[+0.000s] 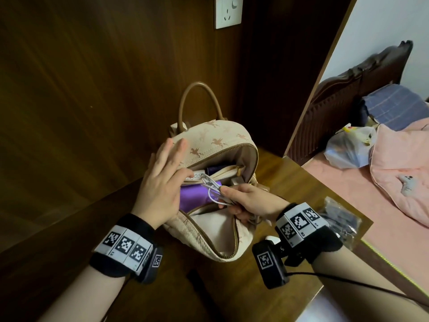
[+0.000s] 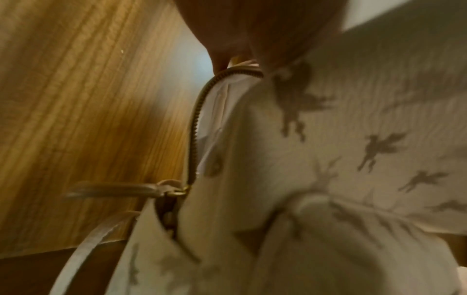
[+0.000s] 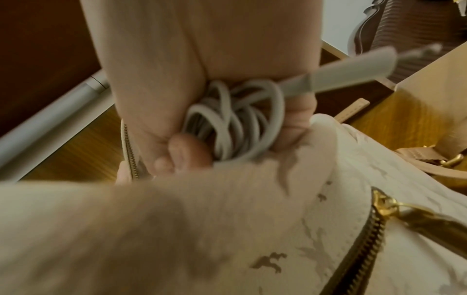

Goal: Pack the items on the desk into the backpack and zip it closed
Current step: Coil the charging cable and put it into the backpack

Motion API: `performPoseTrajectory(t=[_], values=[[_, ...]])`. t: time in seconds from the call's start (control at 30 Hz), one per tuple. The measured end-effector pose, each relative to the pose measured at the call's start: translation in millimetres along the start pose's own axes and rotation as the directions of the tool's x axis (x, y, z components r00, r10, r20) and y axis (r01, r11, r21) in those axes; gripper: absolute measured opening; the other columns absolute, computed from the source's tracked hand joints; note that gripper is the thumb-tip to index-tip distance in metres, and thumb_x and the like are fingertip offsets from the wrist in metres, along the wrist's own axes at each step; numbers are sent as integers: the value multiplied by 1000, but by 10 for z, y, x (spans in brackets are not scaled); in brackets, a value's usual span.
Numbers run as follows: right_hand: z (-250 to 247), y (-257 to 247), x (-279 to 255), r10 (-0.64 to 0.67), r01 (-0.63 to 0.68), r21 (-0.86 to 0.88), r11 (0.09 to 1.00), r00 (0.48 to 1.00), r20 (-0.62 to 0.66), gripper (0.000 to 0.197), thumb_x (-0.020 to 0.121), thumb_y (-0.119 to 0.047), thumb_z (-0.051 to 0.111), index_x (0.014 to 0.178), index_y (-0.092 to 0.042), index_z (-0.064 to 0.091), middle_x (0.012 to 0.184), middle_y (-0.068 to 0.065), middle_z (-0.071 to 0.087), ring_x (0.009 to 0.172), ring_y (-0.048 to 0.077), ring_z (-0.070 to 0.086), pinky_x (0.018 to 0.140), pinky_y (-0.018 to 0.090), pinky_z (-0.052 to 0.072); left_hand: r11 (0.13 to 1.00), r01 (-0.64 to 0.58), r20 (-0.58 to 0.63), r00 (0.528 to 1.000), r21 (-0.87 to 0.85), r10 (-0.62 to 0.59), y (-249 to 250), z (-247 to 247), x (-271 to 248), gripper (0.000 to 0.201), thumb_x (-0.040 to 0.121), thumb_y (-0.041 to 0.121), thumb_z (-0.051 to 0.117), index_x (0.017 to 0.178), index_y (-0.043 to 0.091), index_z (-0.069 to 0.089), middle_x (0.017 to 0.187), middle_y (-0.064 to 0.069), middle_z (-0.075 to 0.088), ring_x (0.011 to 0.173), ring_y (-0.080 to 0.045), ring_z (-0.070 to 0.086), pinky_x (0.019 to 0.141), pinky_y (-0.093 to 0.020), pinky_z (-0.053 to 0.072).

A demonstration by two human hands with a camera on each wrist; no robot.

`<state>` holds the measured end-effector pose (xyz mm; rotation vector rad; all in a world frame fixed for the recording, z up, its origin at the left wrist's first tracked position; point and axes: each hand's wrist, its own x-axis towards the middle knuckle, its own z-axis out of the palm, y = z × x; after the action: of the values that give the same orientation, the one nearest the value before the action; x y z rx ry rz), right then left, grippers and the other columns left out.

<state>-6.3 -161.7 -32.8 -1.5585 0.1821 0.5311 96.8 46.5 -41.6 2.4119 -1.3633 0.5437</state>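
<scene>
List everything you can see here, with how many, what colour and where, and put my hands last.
backpack: one, cream with brown winged-horse print, unzipped, on the desk
cable: one coil, white, at the backpack's mouth
purple item: one, inside the backpack
plastic bag: one, clear with dark contents, on the desk's right edge
desk: one, brown wood
wall socket: one, white, on the wood panel
bed: one, pink bedding, at right
left hand: holds the backpack's opening apart
right hand: grips the cable
</scene>
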Motion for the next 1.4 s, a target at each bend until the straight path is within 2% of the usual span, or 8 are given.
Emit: performPoseTrajectory(t=[0.33,0.5,0.6,0.77,0.97,1.1,1.23,1.4], values=[[107,-91,114,9,-45,-296,954,993,-121,43,94,-48,46,85,-8,57,55,-4,46,41,8,36,41,17,32,999,18,8,1000,-27,-17,-14,65,-57,64,61,-2,68,118,17,47,160,-9,9,148,-32,4,114,-57,17],[117,-72,133,-88,8,-373,928,977,-196,46,95,-48,44,69,-10,52,45,-8,45,38,8,36,41,19,33,984,95,-41,994,-150,-102,-50,95,-100,53,59,-8,67,105,12,51,158,-14,16,147,-31,10,111,-57,29],[77,-125,144,-116,10,-412,911,966,-233,47,96,-45,42,86,-4,60,51,-7,47,40,5,39,42,15,35,962,152,-44,985,-227,-166,-83,114,-129,47,59,-5,72,99,10,53,158,-15,16,148,-28,8,114,-44,24],[48,-212,259,-52,-30,-373,927,977,-207,52,97,-45,41,101,3,61,61,-2,49,50,9,42,44,15,37,960,167,-26,984,-225,-177,-85,146,-137,41,60,-2,73,98,9,60,158,-16,14,148,-30,7,115,-41,22],[98,-162,337,29,-88,-269,959,976,-214,31,96,-37,46,81,-12,57,61,1,51,49,11,40,43,17,34,969,200,30,980,-148,-197,-93,137,-109,27,63,14,71,89,12,64,160,-14,7,148,-31,2,114,-46,26],[101,-112,378,44,-110,-230,967,961,-273,29,95,-40,44,85,-16,57,68,4,58,63,17,50,48,19,37,972,213,68,976,-103,-207,-72,111,-92,16,64,23,72,78,17,66,161,-11,3,148,-29,-1,109,-48,33],[123,-110,387,-33,-36,-282,959,971,-236,28,97,-31,43,107,-7,54,79,11,54,69,22,48,49,20,38,967,251,93,965,-37,-246,-53,119,-82,25,61,28,75,83,19,67,161,-11,0,148,-29,-4,106,-47,33],[103,-79,412,-73,15,-268,963,975,-208,10,97,-29,44,103,-23,49,81,11,51,70,22,47,49,21,38,965,262,100,960,19,-263,-25,128,-75,38,60,29,75,93,16,63,160,-13,-2,148,-30,-5,104,-50,37]])
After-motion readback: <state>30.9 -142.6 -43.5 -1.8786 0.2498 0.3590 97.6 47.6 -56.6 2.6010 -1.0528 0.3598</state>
